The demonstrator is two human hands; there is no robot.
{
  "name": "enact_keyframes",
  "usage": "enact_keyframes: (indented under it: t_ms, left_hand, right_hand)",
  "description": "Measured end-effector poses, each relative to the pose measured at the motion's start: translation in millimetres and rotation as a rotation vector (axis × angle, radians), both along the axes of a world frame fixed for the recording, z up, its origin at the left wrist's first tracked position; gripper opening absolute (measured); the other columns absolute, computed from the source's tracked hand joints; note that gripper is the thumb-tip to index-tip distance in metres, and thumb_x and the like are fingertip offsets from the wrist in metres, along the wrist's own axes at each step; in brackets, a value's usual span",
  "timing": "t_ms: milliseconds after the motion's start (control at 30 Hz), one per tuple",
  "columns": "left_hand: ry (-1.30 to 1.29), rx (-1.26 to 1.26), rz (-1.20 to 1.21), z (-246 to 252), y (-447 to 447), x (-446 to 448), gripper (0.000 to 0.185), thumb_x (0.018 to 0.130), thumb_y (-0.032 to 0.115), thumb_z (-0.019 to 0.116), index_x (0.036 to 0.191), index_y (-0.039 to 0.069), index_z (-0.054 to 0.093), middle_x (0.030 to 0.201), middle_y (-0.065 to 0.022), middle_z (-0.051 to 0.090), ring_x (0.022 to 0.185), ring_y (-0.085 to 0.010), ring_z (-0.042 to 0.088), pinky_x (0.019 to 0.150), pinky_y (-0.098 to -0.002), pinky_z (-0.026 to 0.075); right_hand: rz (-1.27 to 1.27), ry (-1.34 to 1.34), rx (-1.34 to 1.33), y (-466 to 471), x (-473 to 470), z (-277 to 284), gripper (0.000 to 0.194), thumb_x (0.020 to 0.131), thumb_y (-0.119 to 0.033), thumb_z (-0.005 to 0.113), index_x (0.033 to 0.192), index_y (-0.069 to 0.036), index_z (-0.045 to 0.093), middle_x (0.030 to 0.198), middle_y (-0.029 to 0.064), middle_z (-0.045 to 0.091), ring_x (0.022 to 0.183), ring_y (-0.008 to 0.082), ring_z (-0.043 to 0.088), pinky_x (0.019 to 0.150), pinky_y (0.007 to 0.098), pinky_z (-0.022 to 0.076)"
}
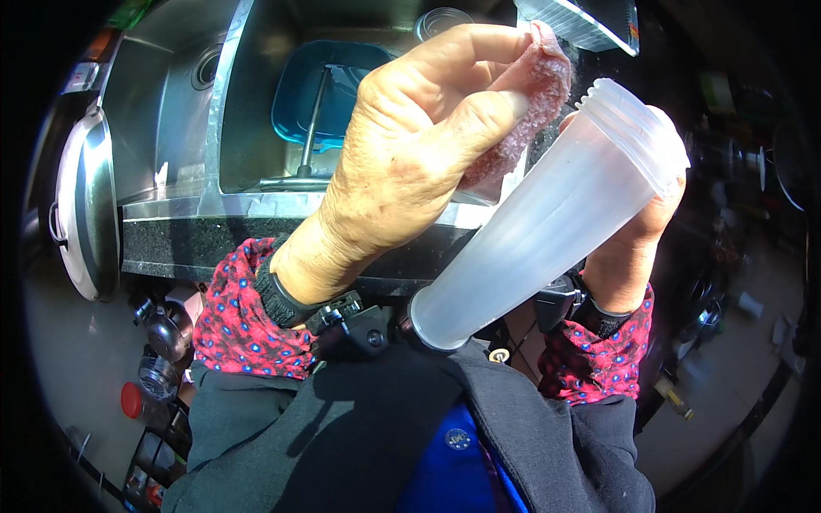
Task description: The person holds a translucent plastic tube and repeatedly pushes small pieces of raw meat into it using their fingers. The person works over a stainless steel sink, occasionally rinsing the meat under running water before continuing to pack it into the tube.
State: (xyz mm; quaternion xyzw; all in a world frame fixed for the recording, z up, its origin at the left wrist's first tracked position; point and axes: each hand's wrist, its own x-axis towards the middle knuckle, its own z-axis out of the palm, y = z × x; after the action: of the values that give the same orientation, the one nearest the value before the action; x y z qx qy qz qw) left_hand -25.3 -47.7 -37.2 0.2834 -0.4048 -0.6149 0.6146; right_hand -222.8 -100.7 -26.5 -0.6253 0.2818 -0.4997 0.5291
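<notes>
Between thumb and fingers, my left hand (410,147) pinches a pink terry cloth (507,134), held up beside the mouth of a tall container. That container (545,218) is frosted translucent plastic with a threaded rim. It is tilted, its mouth towards the upper right and its base near my chest. My right hand (660,186) grips it from the far right side near the rim; most of those fingers are hidden behind the plastic. The cloth is outside the container, and whether the two touch is hard to tell.
Beyond my left hand is a stainless steel double sink (231,96), with a blue plastic basin (301,96) under a metal faucet (314,128). A large metal lid (90,205) stands at the left edge of the dark stone counter (186,243). A clear plastic tray (584,25) is at the top right.
</notes>
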Motion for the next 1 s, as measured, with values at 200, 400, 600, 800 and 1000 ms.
enact_keyframes:
  t_ms: [200, 400, 600, 800, 1000]
  left_hand:
    - [0.161, 0.157, -0.071, 5.0, 2.2, 2.1, 0.041, 0.09, 0.014, 0.058, 0.128, -0.001, 0.049, 0.113, -0.0131, 0.061, 0.102, -0.0185, 0.063, 0.085, -0.0294, 0.055]
    - [0.162, 0.186, -0.042, 6.8, 0.6, 13.9, 0.041, 0.091, 0.014, 0.057, 0.127, -0.002, 0.049, 0.112, -0.0132, 0.061, 0.102, -0.0186, 0.063, 0.082, -0.0299, 0.057]
    - [0.181, 0.137, 0.018, 9.0, 2.7, 50.6, 0.036, 0.094, 0.015, 0.053, 0.125, -0.002, 0.05, 0.112, -0.0128, 0.061, 0.105, -0.0203, 0.063, 0.091, -0.0343, 0.053]
    - [0.019, -0.043, 0.349, 31.1, 13.7, 109.6, 0.041, 0.097, 0.017, 0.047, 0.133, -0.002, 0.045, 0.138, -0.0213, 0.043, 0.125, -0.0269, 0.049, 0.104, -0.0399, 0.043]
    - [-1.72, -0.824, 0.75, 63.3, 18.0, 178.0, 0.033, 0.086, 0.015, 0.065, 0.113, -0.005, 0.063, 0.12, -0.0232, 0.059, 0.11, -0.0327, 0.061, 0.09, -0.038, 0.053]
  right_hand:
    - [-0.053, 0.128, 0.069, 8.6, -13.7, -3.9, 0.035, 0.082, -0.037, 0.062, 0.093, -0.006, 0.052, 0.083, 0.0056, 0.058, 0.072, 0.0126, 0.057, 0.062, 0.0249, 0.0461]
    - [-0.159, 0.216, 0.218, 10.5, -29.8, -12.1, 0.055, 0.079, -0.051, 0.062, 0.107, -0.005, 0.053, 0.095, 0.0111, 0.063, 0.082, 0.017, 0.061, 0.068, 0.0284, 0.05]
    - [-0.099, 0.263, 0.152, 7.1, -34.9, -8.2, 0.066, 0.08, -0.063, 0.057, 0.111, -0.006, 0.05, 0.096, 0.0125, 0.063, 0.085, 0.0173, 0.06, 0.071, 0.0282, 0.0485]
    - [-0.17, 0.285, 0.111, 6.9, -43.1, -4.4, 0.069, 0.08, -0.07, 0.053, 0.107, -0.006, 0.048, 0.093, 0.0112, 0.061, 0.08, 0.0157, 0.057, 0.07, 0.0266, 0.0463]
    - [-0.248, 0.233, 0.133, 8.5, -42.8, -0.3, 0.068, 0.081, -0.069, 0.052, 0.107, -0.006, 0.047, 0.094, 0.0111, 0.06, 0.084, 0.0171, 0.057, 0.073, 0.0271, 0.0454]
